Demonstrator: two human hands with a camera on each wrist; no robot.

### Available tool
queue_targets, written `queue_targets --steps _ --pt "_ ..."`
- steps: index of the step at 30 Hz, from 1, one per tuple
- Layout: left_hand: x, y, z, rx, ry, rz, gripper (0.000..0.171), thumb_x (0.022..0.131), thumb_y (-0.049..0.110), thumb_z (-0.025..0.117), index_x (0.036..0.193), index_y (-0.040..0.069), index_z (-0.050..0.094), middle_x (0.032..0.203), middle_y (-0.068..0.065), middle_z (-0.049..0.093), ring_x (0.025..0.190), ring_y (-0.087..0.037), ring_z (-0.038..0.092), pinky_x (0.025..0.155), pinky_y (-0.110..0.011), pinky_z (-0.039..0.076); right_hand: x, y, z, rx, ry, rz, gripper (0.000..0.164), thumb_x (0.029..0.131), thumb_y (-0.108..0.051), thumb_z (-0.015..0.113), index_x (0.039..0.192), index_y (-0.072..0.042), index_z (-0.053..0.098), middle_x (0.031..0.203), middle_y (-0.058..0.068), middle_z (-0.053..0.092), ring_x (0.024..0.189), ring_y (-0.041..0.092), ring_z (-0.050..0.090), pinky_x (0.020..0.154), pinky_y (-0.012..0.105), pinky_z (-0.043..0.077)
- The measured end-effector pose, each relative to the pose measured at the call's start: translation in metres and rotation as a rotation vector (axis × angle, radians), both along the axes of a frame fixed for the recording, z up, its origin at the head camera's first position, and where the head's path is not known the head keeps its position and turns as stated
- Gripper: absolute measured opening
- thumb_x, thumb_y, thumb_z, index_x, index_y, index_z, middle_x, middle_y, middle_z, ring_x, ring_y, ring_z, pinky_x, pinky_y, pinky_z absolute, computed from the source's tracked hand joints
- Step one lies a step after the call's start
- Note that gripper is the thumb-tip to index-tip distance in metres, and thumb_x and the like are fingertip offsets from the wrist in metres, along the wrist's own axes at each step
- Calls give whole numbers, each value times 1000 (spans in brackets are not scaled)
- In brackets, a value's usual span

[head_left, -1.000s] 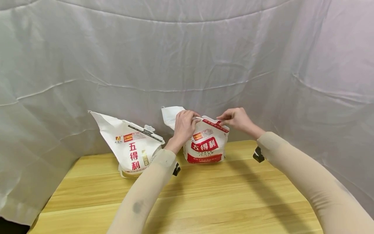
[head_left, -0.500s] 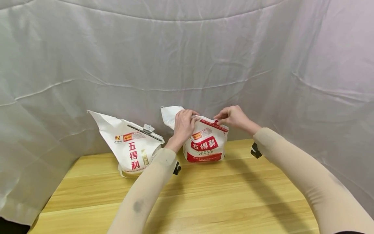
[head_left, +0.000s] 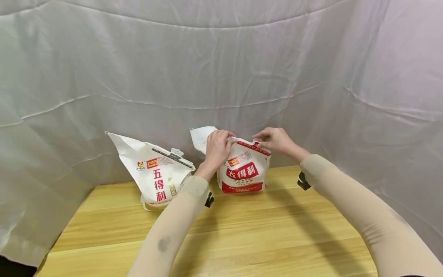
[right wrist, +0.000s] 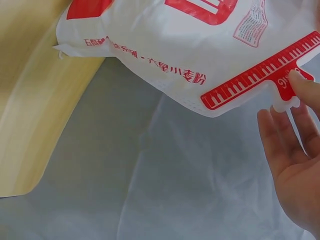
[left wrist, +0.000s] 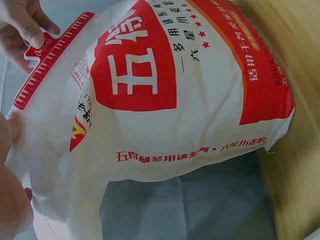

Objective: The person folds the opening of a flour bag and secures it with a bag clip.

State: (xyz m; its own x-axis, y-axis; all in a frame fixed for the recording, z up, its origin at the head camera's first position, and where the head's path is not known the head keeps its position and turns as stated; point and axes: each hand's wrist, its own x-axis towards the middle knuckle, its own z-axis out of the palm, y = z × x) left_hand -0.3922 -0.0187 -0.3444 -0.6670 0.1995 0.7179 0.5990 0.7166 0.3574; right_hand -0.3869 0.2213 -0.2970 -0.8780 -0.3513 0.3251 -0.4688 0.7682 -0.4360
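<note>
A white flour bag with red print [head_left: 243, 171] stands on the table, its top folded over. Along that top edge lies a red toothed sealing clip [right wrist: 260, 70] with a small tab at its middle. My right hand [head_left: 278, 141] pinches this tab between thumb and fingers, as the right wrist view shows. My left hand [head_left: 218, 148] holds the top of the same bag just left of the clip; its fingertips behind the bag are hidden. The bag's loose white corner [head_left: 203, 136] sticks up beyond my left hand.
A second flour bag [head_left: 133, 154], closed with a black clip [head_left: 173, 157], leans at the left behind my left forearm. Grey cloth [head_left: 221, 77] hangs behind the wooden table [head_left: 263, 234] and at its sides.
My right hand has shifted slightly left, its fingers staying on the clip's tab. My left hand keeps its hold on the bag top, and the second bag stays put.
</note>
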Motion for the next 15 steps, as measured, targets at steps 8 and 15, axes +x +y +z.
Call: queue_targets --steps 8,15 --pt "1 -4 3 -84 53 4 21 99 22 71 118 12 74 119 -4 72 124 -26 58 112 -44 39 0 -1 -4 18 39 8 37 94 -11 77 130 -2 71 122 19 71 108 34 70 90 48 59" --pt "6 -7 -2 -175 74 -22 48 100 27 70 143 10 60 149 -8 57 150 -29 37 124 -46 26 7 2 -8 -9 58 1 40 98 -17 72 135 -2 67 131 20 68 114 38 68 94 51 57"
